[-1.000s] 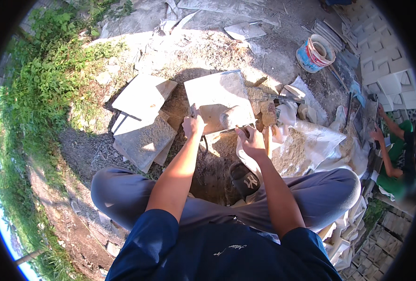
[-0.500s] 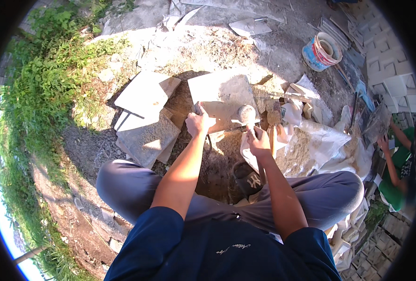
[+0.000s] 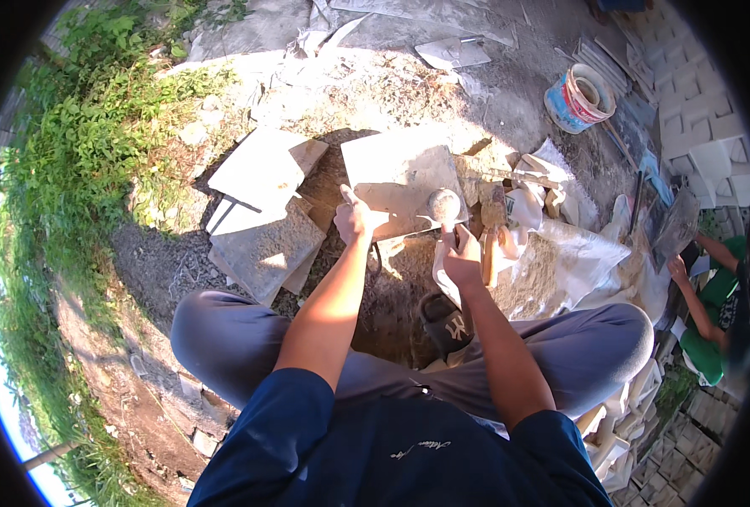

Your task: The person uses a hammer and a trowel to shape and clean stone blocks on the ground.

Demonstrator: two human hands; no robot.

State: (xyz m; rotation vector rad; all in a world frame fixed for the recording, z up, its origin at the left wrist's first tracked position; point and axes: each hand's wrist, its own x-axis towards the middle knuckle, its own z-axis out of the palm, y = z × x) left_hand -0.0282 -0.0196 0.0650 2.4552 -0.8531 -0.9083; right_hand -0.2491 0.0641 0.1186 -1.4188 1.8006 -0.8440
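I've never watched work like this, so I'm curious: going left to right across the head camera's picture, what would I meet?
Green plants, stacked flat slabs, the person's left hand, their right hand, a colourful bucket, a co-worker's green clothing.

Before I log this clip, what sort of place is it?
Probably an outdoor work yard: leafy plants grow at the left, a bucket stands at the upper right, and pale blocks are stacked along the right edge.
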